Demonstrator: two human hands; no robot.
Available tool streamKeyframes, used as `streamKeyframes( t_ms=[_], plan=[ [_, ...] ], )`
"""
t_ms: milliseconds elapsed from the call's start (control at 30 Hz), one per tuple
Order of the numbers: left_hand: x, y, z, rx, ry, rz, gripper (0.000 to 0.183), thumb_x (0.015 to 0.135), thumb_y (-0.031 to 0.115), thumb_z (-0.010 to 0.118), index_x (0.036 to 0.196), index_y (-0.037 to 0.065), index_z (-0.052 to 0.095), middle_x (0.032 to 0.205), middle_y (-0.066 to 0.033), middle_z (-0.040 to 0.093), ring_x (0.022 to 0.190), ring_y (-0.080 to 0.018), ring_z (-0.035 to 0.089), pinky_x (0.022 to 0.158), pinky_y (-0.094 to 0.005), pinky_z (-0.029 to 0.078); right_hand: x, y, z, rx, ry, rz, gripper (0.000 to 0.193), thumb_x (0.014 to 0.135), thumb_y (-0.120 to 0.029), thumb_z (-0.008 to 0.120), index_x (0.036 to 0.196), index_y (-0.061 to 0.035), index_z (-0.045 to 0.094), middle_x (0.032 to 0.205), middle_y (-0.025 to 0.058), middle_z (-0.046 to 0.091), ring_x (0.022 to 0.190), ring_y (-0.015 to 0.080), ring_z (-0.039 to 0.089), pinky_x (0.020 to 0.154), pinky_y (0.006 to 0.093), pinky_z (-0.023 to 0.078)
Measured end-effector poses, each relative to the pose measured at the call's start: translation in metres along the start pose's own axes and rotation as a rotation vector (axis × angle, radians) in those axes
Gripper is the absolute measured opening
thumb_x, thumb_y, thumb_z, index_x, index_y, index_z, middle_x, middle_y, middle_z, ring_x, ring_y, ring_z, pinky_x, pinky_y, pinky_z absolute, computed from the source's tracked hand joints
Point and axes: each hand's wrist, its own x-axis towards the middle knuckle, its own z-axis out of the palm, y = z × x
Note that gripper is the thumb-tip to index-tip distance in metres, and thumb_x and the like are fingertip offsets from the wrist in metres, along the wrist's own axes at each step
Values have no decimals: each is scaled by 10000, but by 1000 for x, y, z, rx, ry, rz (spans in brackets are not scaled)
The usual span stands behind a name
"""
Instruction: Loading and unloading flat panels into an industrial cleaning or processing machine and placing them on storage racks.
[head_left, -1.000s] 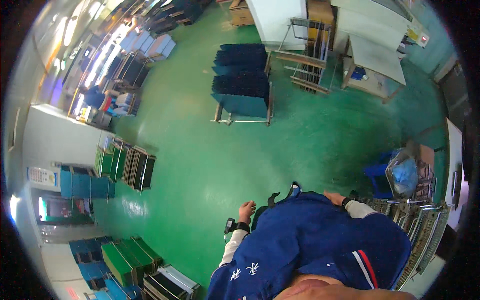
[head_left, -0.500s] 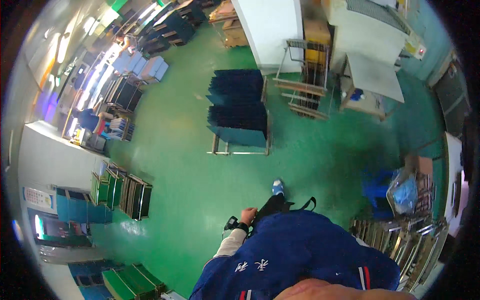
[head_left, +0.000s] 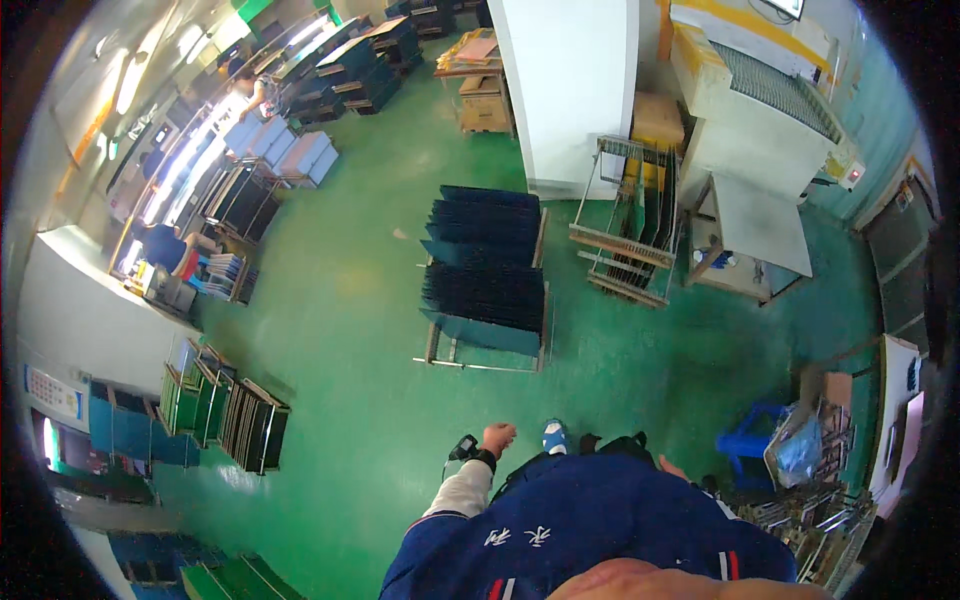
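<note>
Navy top (head_left: 620,510), white lettering (head_left: 540,537), red-white stripes (head_left: 728,566); pale sleeve (head_left: 463,490); black wristband (head_left: 487,458), small dark device (head_left: 462,448); blue-white shoe (head_left: 554,437).

Floor (head_left: 330,400) smooth, glossy; jacket (head_left: 620,510) matt cloth; bag (head_left: 800,455) thin plastic; pillar (head_left: 565,90) smooth, matt.

The left hand (head_left: 497,438) is held curled over the floor (head_left: 340,400); the right hand (head_left: 672,467) is partly hidden by the jacket (head_left: 600,510). Dark panels (head_left: 480,295) are carried by a rack (head_left: 485,367) ahead; rightward, a stool (head_left: 740,442) is seen.
</note>
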Motion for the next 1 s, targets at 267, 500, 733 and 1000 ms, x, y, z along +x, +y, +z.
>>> streamKeyframes(
  t_ms=[267, 500, 733, 1000],
  plan=[
    [49, 39, 34, 35, -48, -118, 290, 791, 277, 638, 925, 21, 664, 763, -45, 658, 551, -125, 556, 465, -262, 431, 106, 15, -63, -613, 290, 24, 789, 889, -688, 259, 1156, -38, 617, 1168, 152, 602, 1054, 306, 554, 939, 415, 379],
    [99, 108, 115, -111, -10, -84, 300, 807, 273, 630, 957, 14, 652, 795, -53, 658, 555, -131, 558, 470, -268, 434, 114, -129, -136, -758, 145, -125, 754, 904, -653, 266, 1218, -33, 558, 1167, 180, 597, 1055, 336, 554, 929, 442, 380],
    [130, 218, 244, -145, -15, -42, 219, 785, 197, 598, 893, 18, 660, 699, -38, 625, 519, -119, 542, 436, -262, 407, 162, -176, -294, -831, 61, -262, 695, 928, -580, 312, 1322, -16, 413, 1127, 207, 603, 1035, 363, 561, 893, 454, 401],
    [174, 358, 386, 23, -109, 129, 216, 792, 245, 629, 767, 31, 650, 620, -9, 586, 503, -92, 521, 429, -242, 386, 86, -324, -330, -1172, 316, -447, 703, 926, -590, 326, 1169, 30, 551, 857, 161, 626, 775, 268, 581, 665, 438, 445]
  ],
)
